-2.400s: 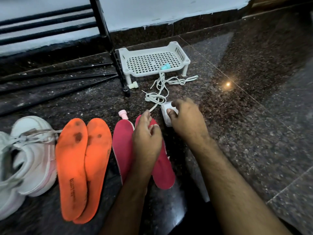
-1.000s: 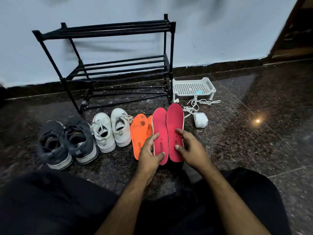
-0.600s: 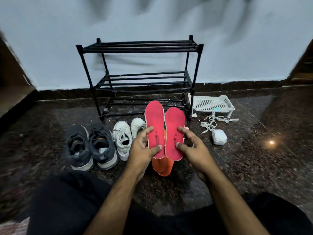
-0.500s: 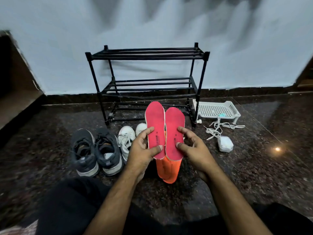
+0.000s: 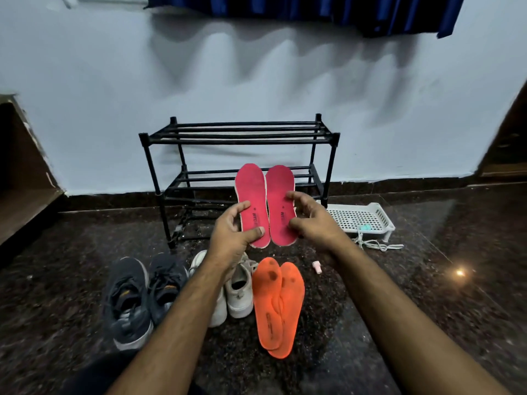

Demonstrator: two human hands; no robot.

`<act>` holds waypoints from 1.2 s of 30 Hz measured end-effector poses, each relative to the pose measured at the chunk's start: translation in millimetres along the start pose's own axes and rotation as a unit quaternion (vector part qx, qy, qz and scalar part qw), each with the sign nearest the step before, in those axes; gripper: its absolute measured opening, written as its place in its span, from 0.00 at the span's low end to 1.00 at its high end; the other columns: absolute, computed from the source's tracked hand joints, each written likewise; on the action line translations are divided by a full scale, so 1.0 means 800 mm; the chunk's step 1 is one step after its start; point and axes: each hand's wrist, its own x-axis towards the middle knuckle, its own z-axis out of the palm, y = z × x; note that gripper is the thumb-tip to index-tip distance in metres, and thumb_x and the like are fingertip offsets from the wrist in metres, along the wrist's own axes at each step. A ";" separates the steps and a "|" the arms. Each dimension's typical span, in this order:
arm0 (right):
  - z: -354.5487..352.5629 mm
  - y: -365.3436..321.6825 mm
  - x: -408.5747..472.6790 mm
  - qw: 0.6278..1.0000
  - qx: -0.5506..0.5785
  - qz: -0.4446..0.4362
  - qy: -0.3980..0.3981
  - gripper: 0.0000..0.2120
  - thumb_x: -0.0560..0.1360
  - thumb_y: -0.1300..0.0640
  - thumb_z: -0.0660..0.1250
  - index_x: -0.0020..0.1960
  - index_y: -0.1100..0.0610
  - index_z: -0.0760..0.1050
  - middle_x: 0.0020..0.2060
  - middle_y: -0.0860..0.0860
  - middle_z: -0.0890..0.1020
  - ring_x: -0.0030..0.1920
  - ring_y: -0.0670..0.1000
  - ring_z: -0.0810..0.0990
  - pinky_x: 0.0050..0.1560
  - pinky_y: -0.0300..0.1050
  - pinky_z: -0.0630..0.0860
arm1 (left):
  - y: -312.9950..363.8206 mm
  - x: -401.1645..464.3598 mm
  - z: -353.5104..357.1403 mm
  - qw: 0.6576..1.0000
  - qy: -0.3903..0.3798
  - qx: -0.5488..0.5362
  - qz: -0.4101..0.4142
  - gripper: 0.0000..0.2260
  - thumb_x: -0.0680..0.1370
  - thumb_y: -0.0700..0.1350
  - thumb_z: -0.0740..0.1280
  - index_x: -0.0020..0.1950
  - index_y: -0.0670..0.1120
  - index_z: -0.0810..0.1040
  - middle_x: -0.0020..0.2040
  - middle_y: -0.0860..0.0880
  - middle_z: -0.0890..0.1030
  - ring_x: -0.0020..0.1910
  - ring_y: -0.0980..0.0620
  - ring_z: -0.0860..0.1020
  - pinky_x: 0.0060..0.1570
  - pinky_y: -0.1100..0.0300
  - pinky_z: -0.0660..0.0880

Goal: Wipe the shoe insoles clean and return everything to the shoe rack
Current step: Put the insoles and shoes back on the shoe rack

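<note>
Dark speckled stone floor (image 5: 427, 295) fills the near field, with both bare forearms reaching up from six o'clock. Nearest on it, just right of centre, two orange insoles (image 5: 278, 303) lie overlapping, heels toward the viewer, dark stains near their toes. At about eight o'clock a pair of dark sneakers (image 5: 137, 295) sits side by side, and just right of them a pair of white sneakers (image 5: 236, 292), partly hidden by the left forearm. A small pink cap-like item (image 5: 317, 267) lies at about two o'clock from the orange pair; what it is cannot be told.

Above these, at picture centre, two pink insoles are held upright side by side, toes up and edges nearly touching. The left hand (image 5: 231, 235) pinches the left pink insole (image 5: 252, 205) near its heel, thumb across the front and fingers curled round its outer edge. The right hand (image 5: 310, 220) grips the right pink insole (image 5: 281, 205) the same way at its outer edge.

Farther off at three o'clock from the hands, a white perforated tray (image 5: 359, 216) rests on the floor with a small teal item on its front edge and white laces (image 5: 376, 246) trailing from it. Behind the pink insoles at twelve o'clock stands the black rack (image 5: 242, 135), against a pale wall (image 5: 256, 81). A blue curtain (image 5: 313, 10) hangs along the top.
</note>
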 end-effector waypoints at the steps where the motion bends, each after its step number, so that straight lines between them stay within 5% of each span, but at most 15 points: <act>1: -0.006 -0.001 0.008 1.000 -0.008 0.002 0.006 0.31 0.71 0.71 0.63 0.69 0.48 0.72 0.60 0.50 0.80 0.58 0.53 0.82 0.57 0.52 0.81 | 0.001 0.009 0.004 1.000 -0.003 0.001 -0.001 0.31 0.69 0.24 0.73 0.68 0.43 0.73 0.57 0.39 0.83 0.50 0.49 0.84 0.47 0.59 0.82; 5: -0.030 0.010 0.039 0.998 -0.052 0.020 0.011 0.31 0.71 0.69 0.65 0.70 0.47 0.71 0.60 0.51 0.80 0.56 0.52 0.82 0.57 0.56 0.81 | 0.000 0.050 0.018 1.000 -0.012 0.015 -0.017 0.31 0.67 0.26 0.75 0.67 0.46 0.74 0.54 0.41 0.85 0.52 0.46 0.85 0.49 0.54 0.81; 9: -0.042 0.031 0.077 0.998 -0.050 0.035 0.002 0.31 0.74 0.71 0.64 0.72 0.49 0.69 0.61 0.52 0.79 0.55 0.51 0.82 0.53 0.49 0.83 | -0.015 0.095 0.031 0.999 -0.028 0.032 -0.029 0.31 0.66 0.28 0.77 0.66 0.47 0.75 0.54 0.42 0.85 0.52 0.45 0.85 0.49 0.54 0.82; 13: -0.051 0.054 0.138 0.997 -0.030 0.050 0.042 0.28 0.75 0.74 0.60 0.71 0.55 0.71 0.50 0.50 0.81 0.47 0.51 0.84 0.43 0.45 0.81 | -0.045 0.155 0.044 0.997 -0.033 0.054 -0.041 0.32 0.66 0.30 0.78 0.67 0.48 0.74 0.53 0.43 0.85 0.51 0.48 0.85 0.48 0.57 0.81; 18: -0.055 0.093 0.215 0.994 -0.048 0.057 0.077 0.28 0.74 0.71 0.61 0.70 0.53 0.72 0.55 0.50 0.81 0.55 0.54 0.83 0.53 0.56 0.83 | -0.092 0.229 0.066 0.995 -0.031 0.090 -0.042 0.32 0.67 0.31 0.79 0.68 0.47 0.73 0.55 0.44 0.84 0.53 0.48 0.84 0.49 0.58 0.81; 24: -0.051 0.127 0.276 0.977 -0.114 0.037 0.177 0.18 0.72 0.64 0.65 0.59 0.52 0.79 0.48 0.47 0.84 0.46 0.51 0.84 0.49 0.53 0.83 | -0.143 0.289 0.077 0.985 -0.028 0.165 -0.032 0.28 0.69 0.37 0.79 0.67 0.44 0.75 0.57 0.45 0.83 0.55 0.48 0.83 0.59 0.51 0.80; 28: -0.043 0.142 0.276 0.960 -0.161 0.008 0.228 0.10 0.76 0.57 0.69 0.57 0.54 0.81 0.45 0.49 0.85 0.43 0.47 0.82 0.47 0.42 0.81 | -0.160 0.304 0.072 0.973 -0.027 0.230 -0.003 0.23 0.75 0.44 0.75 0.68 0.44 0.75 0.61 0.46 0.80 0.54 0.50 0.82 0.52 0.53 0.82; 33: -0.038 0.155 0.239 0.955 -0.201 -0.035 0.216 0.15 0.75 0.47 0.65 0.59 0.50 0.78 0.54 0.51 0.79 0.50 0.48 0.81 0.55 0.51 0.82 | -0.144 0.262 0.067 0.963 0.018 0.269 0.028 0.23 0.80 0.52 0.67 0.73 0.45 0.70 0.73 0.41 0.68 0.51 0.44 0.83 0.29 0.59 0.81; 36: -0.028 0.155 0.187 0.957 -0.192 -0.034 0.217 0.11 0.77 0.53 0.66 0.59 0.51 0.78 0.55 0.51 0.76 0.53 0.50 0.80 0.59 0.51 0.79 | -0.145 0.205 0.067 0.953 0.043 0.296 0.038 0.24 0.81 0.51 0.66 0.75 0.44 0.67 0.77 0.41 0.61 0.59 0.44 0.79 0.38 0.52 0.84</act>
